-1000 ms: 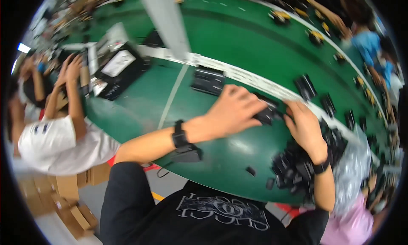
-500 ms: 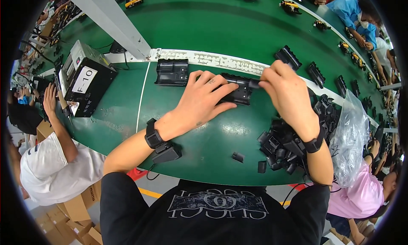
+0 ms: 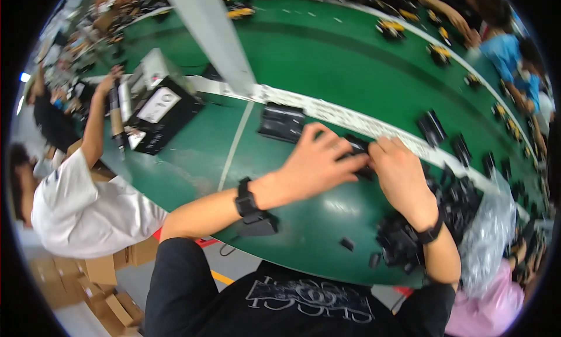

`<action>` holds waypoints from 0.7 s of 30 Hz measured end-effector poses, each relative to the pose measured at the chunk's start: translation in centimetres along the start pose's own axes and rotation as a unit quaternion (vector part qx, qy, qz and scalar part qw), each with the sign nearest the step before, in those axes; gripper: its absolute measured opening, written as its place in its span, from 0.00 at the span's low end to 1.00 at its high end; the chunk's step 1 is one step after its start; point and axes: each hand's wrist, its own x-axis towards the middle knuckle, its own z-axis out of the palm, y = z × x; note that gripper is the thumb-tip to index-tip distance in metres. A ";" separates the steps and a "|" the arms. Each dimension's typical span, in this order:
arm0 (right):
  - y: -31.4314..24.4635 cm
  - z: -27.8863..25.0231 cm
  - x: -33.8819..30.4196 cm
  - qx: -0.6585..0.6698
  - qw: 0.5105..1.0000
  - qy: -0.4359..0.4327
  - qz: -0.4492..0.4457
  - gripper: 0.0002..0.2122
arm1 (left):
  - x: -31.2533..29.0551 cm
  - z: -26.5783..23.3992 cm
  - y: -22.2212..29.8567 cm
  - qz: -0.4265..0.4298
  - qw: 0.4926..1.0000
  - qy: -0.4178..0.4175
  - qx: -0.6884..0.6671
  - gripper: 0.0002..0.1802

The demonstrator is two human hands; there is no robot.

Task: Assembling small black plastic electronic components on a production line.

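Observation:
My left hand [image 3: 318, 164] reaches over a black plastic housing [image 3: 357, 144], its fingers bent and thumb along the near edge, gripping it against the table. Most of the housing is hidden behind my fingers. At its right end my right hand [image 3: 403, 173] is closed, fingertips pinched together close to the left hand's fingers. The small black plastic part in that pinch is covered by the fingers now; the earlier picture shows it. A second black housing [image 3: 281, 122] lies just beyond my left hand, beside the white strip.
Small black parts [image 3: 400, 240] are heaped at right, near a clear plastic bag [image 3: 488, 238]. Several more housings [image 3: 431, 128] lie along the strip. A black box [image 3: 163, 112] and a white post [image 3: 213, 39] stand at left. A person in white [image 3: 87, 208] sits at left.
The whole view has turned and shifted, with some blur. My right hand has come closer to my left hand, over the right end of the housing. My left hand stays on the housing.

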 end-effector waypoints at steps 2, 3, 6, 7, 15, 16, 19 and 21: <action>0.2 0.0 0.1 0.000 1.000 -0.021 -0.003 0.08 | 0.2 0.7 0.1 0.022 1.000 0.002 0.019 0.26; 0.5 -0.6 0.0 0.006 0.999 -0.032 -0.003 0.08 | 0.4 0.6 0.5 0.022 1.000 -0.009 0.013 0.25; 0.3 -1.1 0.3 0.016 0.999 -0.038 -0.001 0.08 | 0.3 0.7 0.3 0.007 0.999 -0.034 -0.001 0.22; 0.2 -0.8 0.4 0.036 0.999 -0.031 0.003 0.07 | -0.1 0.6 0.2 0.006 0.999 -0.033 0.008 0.22; 5.9 -1.8 0.7 -0.037 0.990 0.095 0.097 0.06 | 2.3 -6.5 -3.8 -0.068 0.985 -0.135 0.085 0.38; 7.1 -1.7 0.5 -0.043 0.987 0.117 0.106 0.06 | 1.6 -7.6 -4.8 -0.087 0.975 -0.169 0.114 0.39; 8.6 -3.5 -1.8 -0.051 0.987 0.079 0.127 0.13 | 0.4 -9.6 -6.4 -0.205 0.927 -0.312 0.039 0.39; 9.7 -4.8 -4.9 -0.077 0.981 0.017 0.176 0.13 | -0.1 -9.1 -6.7 -0.180 0.940 -0.289 0.023 0.40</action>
